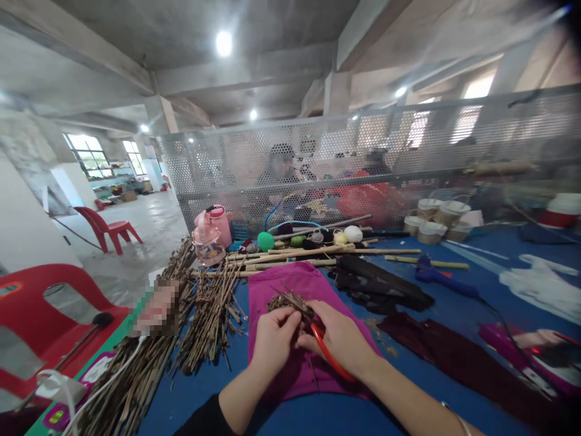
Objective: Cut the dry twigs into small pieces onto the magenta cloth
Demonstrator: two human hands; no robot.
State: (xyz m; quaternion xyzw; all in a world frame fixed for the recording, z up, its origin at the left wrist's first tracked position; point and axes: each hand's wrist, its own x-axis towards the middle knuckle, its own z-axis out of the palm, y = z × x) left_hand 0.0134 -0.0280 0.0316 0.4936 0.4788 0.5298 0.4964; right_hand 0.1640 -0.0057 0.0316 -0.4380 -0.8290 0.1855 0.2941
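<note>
My right hand (340, 339) is closed around red-handled scissors (329, 357), whose dark blades point up and to the left. Close against it, my left hand (275, 339) pinches a thin twig (313, 370); its lower end shows beneath the hands, and the fingers hide the rest. Just beyond the fingertips, a small heap of short cut twig pieces (276, 302) lies on a magenta cloth (290, 277). To the left, bundles of dry brown twigs (204, 315) are spread over the blue table.
A glue gun (442, 280), dark cloth (381, 284) and maroon cloth (445, 351) lie to the right. Bamboo sticks (290, 261), yarn balls (265, 241) and a pink jug (211, 236) line the back, before a perforated metal screen (236, 163). White cables and a power strip (59, 415) sit at left.
</note>
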